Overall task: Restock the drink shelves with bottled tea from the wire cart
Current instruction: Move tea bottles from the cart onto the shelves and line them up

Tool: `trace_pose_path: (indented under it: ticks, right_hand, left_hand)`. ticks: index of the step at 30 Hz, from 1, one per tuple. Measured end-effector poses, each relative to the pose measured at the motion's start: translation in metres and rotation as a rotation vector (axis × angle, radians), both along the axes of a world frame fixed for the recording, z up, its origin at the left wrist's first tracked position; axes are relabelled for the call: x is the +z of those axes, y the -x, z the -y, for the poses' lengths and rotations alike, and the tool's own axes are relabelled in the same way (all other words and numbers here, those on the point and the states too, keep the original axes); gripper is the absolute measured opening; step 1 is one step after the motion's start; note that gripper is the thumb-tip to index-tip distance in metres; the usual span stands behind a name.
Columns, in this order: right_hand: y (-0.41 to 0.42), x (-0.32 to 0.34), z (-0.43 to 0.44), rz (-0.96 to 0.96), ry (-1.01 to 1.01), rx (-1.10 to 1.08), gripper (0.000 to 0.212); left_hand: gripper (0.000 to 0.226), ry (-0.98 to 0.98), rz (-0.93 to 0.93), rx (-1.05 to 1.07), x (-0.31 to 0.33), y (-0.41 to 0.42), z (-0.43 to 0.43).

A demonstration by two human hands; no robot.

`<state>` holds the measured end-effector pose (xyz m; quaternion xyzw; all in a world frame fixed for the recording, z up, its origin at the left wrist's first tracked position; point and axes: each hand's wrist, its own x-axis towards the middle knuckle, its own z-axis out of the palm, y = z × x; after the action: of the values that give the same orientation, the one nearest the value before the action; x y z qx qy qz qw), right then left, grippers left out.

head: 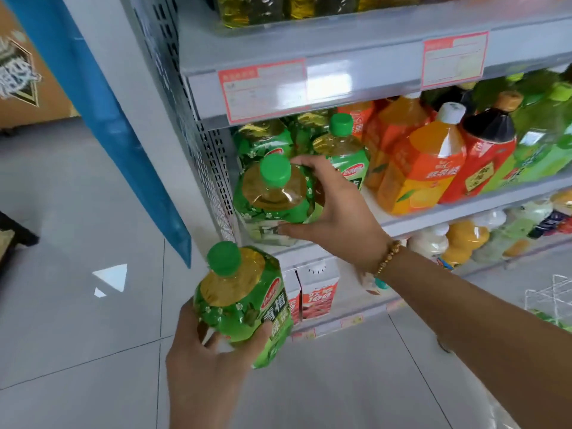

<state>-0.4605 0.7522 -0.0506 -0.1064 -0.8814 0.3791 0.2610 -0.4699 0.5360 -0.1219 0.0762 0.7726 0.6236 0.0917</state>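
My right hand (335, 209) grips a green-labelled tea bottle (272, 196) with a green cap at the left front corner of the middle shelf (464, 209); thumb and fingers wrap its sides. Lower down, in front of the shelves, my left hand (204, 354) holds a second green tea bottle (244, 301) of the same kind from below, tilted slightly. More green tea bottles (343, 150) stand behind on the same shelf. A corner of the white wire cart (551, 301) shows at the right edge.
Orange and red-labelled drink bottles (424, 168) fill the shelf to the right. Red and white cartons (318, 292) stand on the bottom shelf. A perforated grey side panel (198, 119) and a blue post (105, 119) lie to the left, over grey floor tiles.
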Motion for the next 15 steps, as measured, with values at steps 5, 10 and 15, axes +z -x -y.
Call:
trace_pose_path:
  ticks: [5,10,15]
  right_hand:
    - [0.015,0.005,-0.011,0.05,-0.149,0.101,0.085]
    - [0.024,0.006,-0.01,0.071,-0.216,0.143,0.089]
    - [0.036,0.015,-0.012,0.13,-0.154,0.092,0.087]
  left_hand:
    - [0.089,-0.056,-0.068,-0.049,-0.005,0.019,-0.018]
    - [0.088,-0.132,-0.093,-0.035,-0.012,0.029,-0.022]
    - [0.08,-0.206,-0.19,-0.076,-0.011,0.05,-0.016]
